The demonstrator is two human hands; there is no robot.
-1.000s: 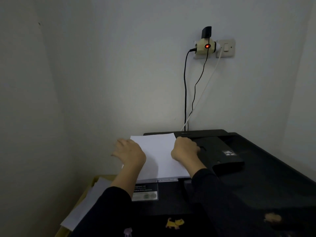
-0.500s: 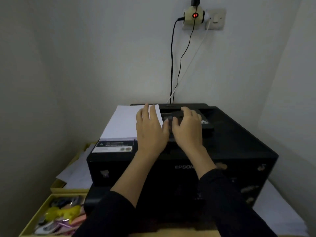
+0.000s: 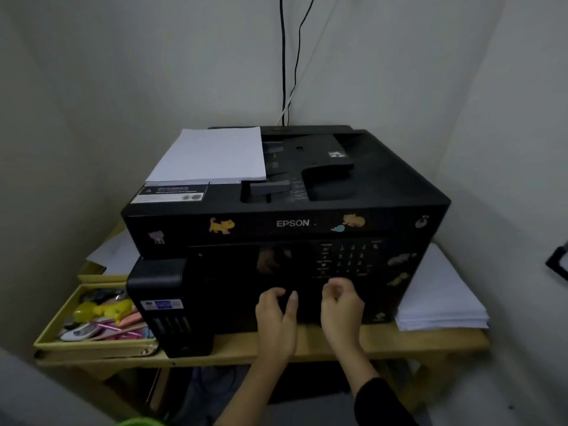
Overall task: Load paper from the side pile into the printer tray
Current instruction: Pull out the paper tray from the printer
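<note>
A black Epson printer [image 3: 384,192] with animal stickers stands on a wooden table [image 3: 399,341]. A stack of white paper [image 3: 212,156] lies flat on the left of its top. The side pile of white paper [image 3: 439,299] rests on the table to the printer's right. My left hand [image 3: 276,315] and my right hand [image 3: 342,305] hover side by side at the printer's lower front, fingers loosely curled, holding nothing. Whether they touch the front panel is unclear.
A yellow tray [image 3: 49,333] of small coloured items sits left of the printer, with loose sheets [image 3: 113,253] behind it. Cables [image 3: 284,56] run down the wall behind. Walls close in on both sides. A dark object [image 3: 558,262] hangs at the right edge.
Both hands left the top of the printer and dropped to its lower front. The camera tilted down and pulled back, so the whole printer and table show. The paper stays on top.
</note>
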